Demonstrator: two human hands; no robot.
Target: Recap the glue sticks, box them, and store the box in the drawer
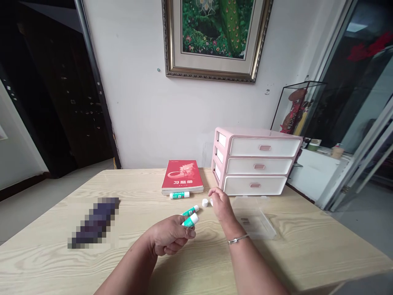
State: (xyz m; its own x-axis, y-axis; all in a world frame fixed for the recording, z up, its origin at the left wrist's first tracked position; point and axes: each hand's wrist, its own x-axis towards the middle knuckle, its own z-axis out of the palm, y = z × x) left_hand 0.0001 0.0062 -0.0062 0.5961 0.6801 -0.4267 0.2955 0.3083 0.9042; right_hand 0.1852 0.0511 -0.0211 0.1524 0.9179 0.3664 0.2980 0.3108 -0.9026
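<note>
My left hand (172, 235) is closed around a green and white glue stick (190, 221), its white end pointing right. Just behind it, a second glue stick (190, 211) shows, partly covered by the hand; it seems to lie on the table. A third glue stick (179, 195) lies against the front edge of a red book (182, 175). My right hand (220, 204) has its fingers curled low over the table. Beside it stands a white cap (204, 203), with another small white piece (211, 202) half hidden at the hand's edge. What the right fingertips hold, if anything, is hidden.
A clear plastic box (258, 225) lies right of my right forearm. Behind it stands a pink and white drawer unit (259, 166). A pixelated dark object (95, 223) is on the left of the wooden table (132, 188). A framed picture (211, 69) hangs above.
</note>
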